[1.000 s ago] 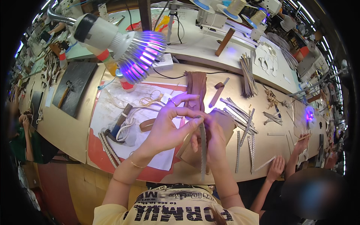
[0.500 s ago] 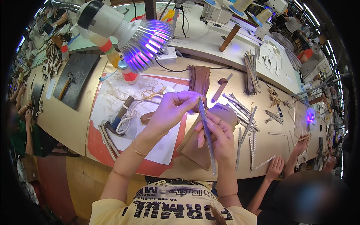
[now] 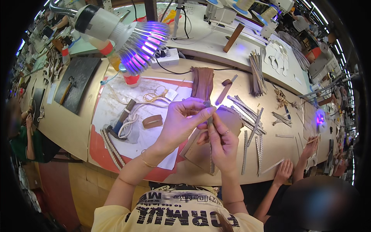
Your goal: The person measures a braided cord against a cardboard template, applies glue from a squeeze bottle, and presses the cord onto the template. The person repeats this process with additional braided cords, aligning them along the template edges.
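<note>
Beyond the tan desk [image 3: 75, 133] stands a white worktop [image 3: 208, 45]; a violet-glowing lamp [image 3: 143, 44] overhangs the desk; red-and-yellow floor [image 3: 82, 193] shows on its near side.

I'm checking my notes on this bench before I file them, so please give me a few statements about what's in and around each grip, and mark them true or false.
1. The left grip and the right grip both hold one narrow grey strip. True.
2. The brown loop lies to the right of the hammer. True.
3. The right grip holds the hammer. False: it lies over the white sheet, touched by neither grip.
4. The finned lamp is farther left than the right grip. True.
5. The finned lamp glows green. False: it shows violet-blue light.
</note>
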Demonstrator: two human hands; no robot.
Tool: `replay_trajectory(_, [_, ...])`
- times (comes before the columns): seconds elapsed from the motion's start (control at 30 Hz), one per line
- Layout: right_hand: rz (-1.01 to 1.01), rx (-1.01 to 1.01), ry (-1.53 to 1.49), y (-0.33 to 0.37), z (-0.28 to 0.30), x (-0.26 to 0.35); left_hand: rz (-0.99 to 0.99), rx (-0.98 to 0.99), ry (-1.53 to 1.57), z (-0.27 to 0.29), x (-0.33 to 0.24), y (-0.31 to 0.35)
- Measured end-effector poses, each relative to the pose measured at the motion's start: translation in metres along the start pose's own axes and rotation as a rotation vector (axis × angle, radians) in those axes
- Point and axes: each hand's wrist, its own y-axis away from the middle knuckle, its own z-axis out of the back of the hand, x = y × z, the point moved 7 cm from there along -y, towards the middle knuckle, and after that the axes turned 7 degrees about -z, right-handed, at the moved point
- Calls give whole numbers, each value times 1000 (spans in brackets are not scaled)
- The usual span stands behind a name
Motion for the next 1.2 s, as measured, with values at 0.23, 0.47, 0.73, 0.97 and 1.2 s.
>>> replay_trajectory(0.23, [101, 16, 178, 10, 1, 4, -129, 16, -27, -9, -10, 5])
replay_trajectory(0.47, [-222, 131, -347, 9, 4, -6, 30, -9, 0, -3, 8, 2])
replay_trajectory(0.73, [-546, 111, -626, 1, 7, -34, 26, 51, -88, 9, 11, -14])
replay_trajectory(0.97, [-307, -45, 22, 9, 68, -27, -92, 138, -449, 46, 20, -10])
replay_trajectory(1.2, [-466, -500, 21, 73, 164, -71, -183, -22, -1389, 138, 31, 11])
